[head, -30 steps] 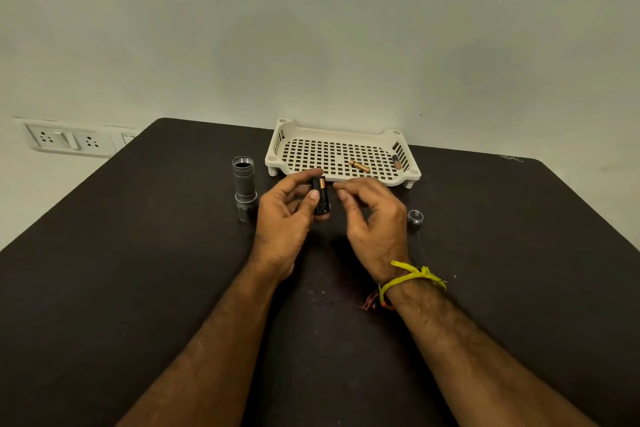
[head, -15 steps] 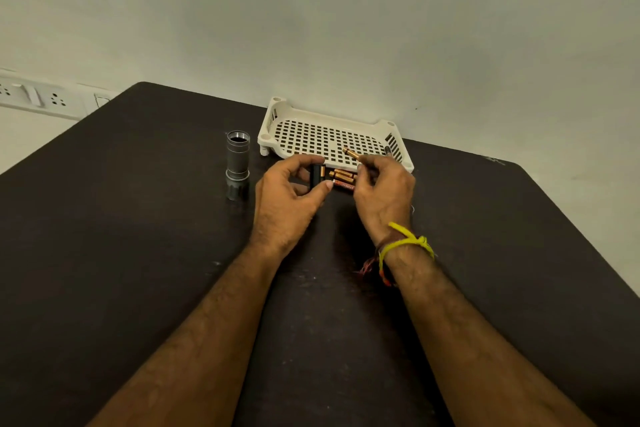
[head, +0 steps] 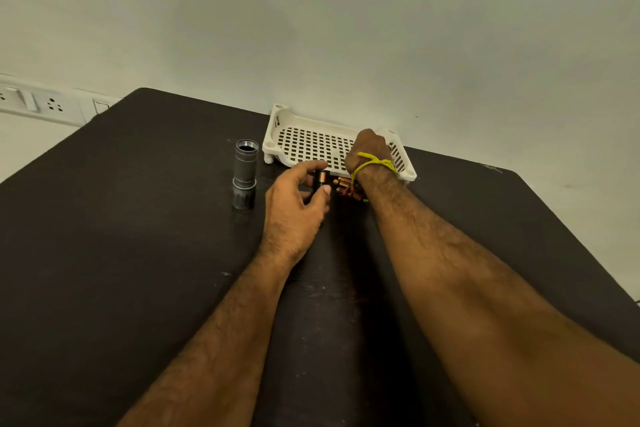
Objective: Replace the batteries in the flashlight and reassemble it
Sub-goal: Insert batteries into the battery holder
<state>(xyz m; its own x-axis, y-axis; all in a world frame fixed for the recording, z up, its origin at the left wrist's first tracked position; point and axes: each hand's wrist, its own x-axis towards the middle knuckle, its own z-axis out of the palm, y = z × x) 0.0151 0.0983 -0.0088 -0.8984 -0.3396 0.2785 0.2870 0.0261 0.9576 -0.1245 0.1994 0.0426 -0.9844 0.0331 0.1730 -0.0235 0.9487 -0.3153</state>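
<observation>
The grey flashlight body (head: 245, 173) stands upright on the dark table (head: 138, 253), its open threaded end up. My left hand (head: 294, 208) pinches a black battery holder (head: 321, 179) with a copper-topped battery in it, just right of the flashlight. Loose copper-coloured batteries (head: 343, 185) lie on the table beside the holder, partly hidden by my right wrist. My right hand (head: 369, 149) reaches into the white perforated tray (head: 304, 142); its fingers are hidden, so what it holds cannot be told.
The tray sits at the table's far edge against the wall. A white socket strip (head: 38, 104) is on the wall at the far left. The table's right edge slopes down toward the lower right.
My right hand moved from beside the holder forward into the tray. Batteries now lie on the table next to the holder. The camera tilted and the view shifted.
</observation>
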